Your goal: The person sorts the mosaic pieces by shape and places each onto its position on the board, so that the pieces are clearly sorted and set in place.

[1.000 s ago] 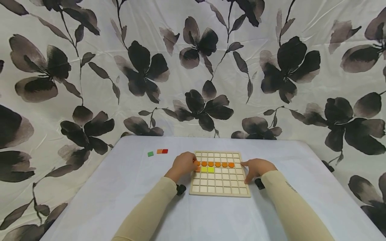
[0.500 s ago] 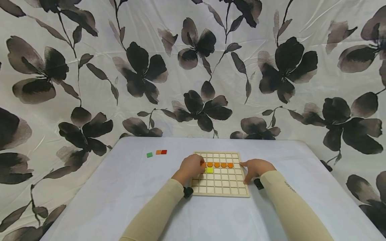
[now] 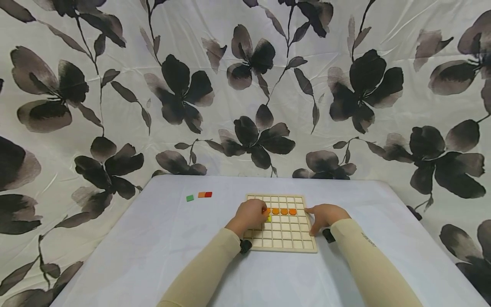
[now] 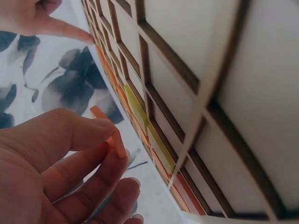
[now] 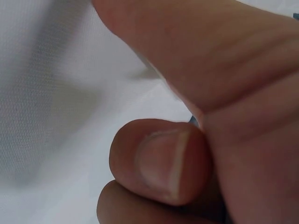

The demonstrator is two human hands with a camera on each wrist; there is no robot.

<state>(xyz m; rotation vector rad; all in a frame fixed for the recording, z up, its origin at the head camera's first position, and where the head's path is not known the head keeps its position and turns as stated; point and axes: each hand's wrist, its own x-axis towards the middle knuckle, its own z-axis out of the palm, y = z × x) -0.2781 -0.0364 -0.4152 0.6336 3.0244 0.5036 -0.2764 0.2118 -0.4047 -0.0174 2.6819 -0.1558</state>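
Note:
My left hand (image 3: 251,215) is over the left part of a wooden grid board (image 3: 284,245). Between its thumb and fingertips it pinches a thin orange tile (image 4: 110,133), clearest in the left wrist view. Orange round counters (image 3: 284,211) lie in one row of the board. Beneath that row, yellow tiles (image 4: 161,147) and a reddish-orange tile (image 4: 187,193) sit in cells; my left hand hides most of these in the head view. At the board's right edge my right hand (image 3: 327,215) rests, index finger extended and thumb apart, both touching the frame.
On the white tabletop (image 3: 153,247), left of the board, lie a green tile (image 3: 189,198), an orange tile (image 3: 201,195) and a red tile (image 3: 208,194). A floral cloth (image 3: 264,140) hangs behind the table's far edge.
My left hand has moved to the right along the row of counters, covering more of its left part. The right hand stays at the board's right edge.

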